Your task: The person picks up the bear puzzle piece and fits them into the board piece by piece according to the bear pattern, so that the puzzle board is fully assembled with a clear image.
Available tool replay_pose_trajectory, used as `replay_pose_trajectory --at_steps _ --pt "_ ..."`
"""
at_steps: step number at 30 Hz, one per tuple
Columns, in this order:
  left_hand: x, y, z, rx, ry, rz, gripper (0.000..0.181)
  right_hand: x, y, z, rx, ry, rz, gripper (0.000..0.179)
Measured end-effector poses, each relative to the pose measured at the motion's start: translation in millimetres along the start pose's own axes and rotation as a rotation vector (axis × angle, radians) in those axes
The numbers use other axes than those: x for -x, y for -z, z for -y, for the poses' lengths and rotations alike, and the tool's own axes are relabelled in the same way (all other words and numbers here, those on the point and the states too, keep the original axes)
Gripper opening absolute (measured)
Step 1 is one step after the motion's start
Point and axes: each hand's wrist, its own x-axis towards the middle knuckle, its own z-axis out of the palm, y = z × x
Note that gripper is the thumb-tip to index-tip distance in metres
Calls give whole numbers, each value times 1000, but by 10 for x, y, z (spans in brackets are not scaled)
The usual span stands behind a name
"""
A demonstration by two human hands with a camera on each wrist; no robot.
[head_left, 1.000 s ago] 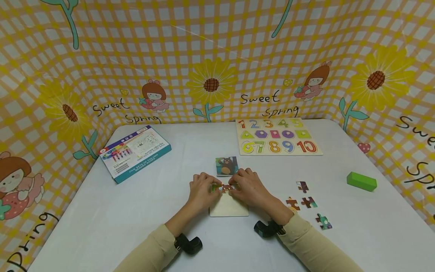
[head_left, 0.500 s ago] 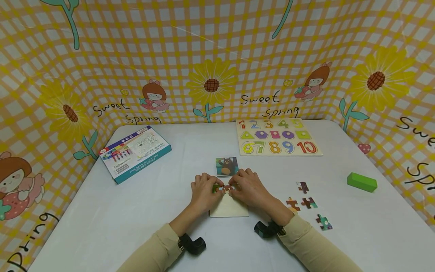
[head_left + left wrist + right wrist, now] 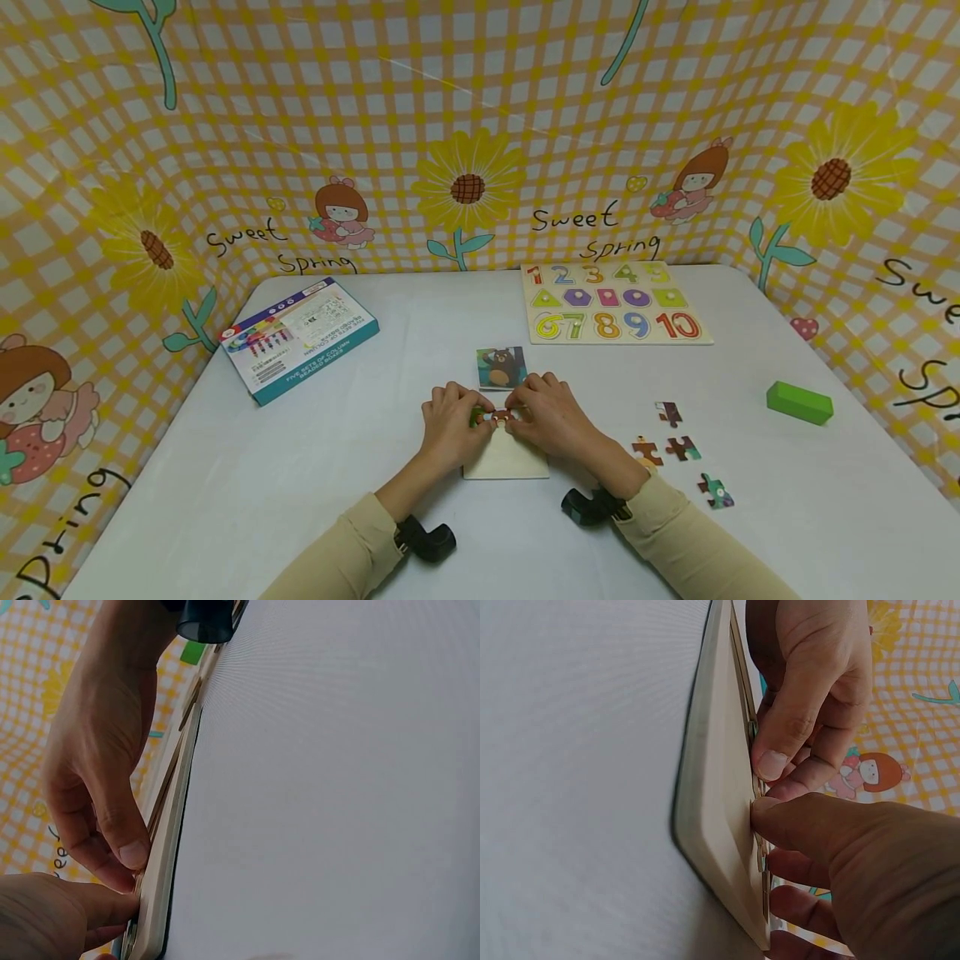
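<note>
A small pale wooden puzzle board [image 3: 506, 460] lies in front of the person, with jigsaw pieces [image 3: 500, 417] along its far side; the visible ones show a brown bear face. The left hand [image 3: 448, 425] pinches a puzzle piece at the board's far left, thumb and fingertips bent close to the surface. Opposite it, the right hand [image 3: 553, 421] grips a puzzle piece at the far right, its thumb beside the bear face. In the right wrist view, the left thumb [image 3: 774, 763] and right thumb [image 3: 766, 810] nearly meet on the pieces. Fingers partly hide the pieces.
Several loose jigsaw pieces [image 3: 681, 448] lie right of the board. A bear picture card [image 3: 502, 368] sits just behind it. Farther out are a number puzzle board [image 3: 618, 304], a green block [image 3: 799, 402] and a flat boxed toy [image 3: 300, 337].
The left hand and forearm have shifted slightly right, closer to the bear face. The right hand stays in place, and the loose pieces have not moved.
</note>
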Motion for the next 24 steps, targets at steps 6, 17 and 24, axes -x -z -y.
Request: replay_pose_trajectory --at_steps 6,17,24 --pt "7 1 -3 -1 -8 -4 11 -2 0 1 4 -3 0 22" --pt "12 10 -3 -4 -18 3 11 0 4 10 -11 -17 5 23" --pt "6 -2 12 -6 -15 7 12 -1 22 13 -43 -47 14 23"
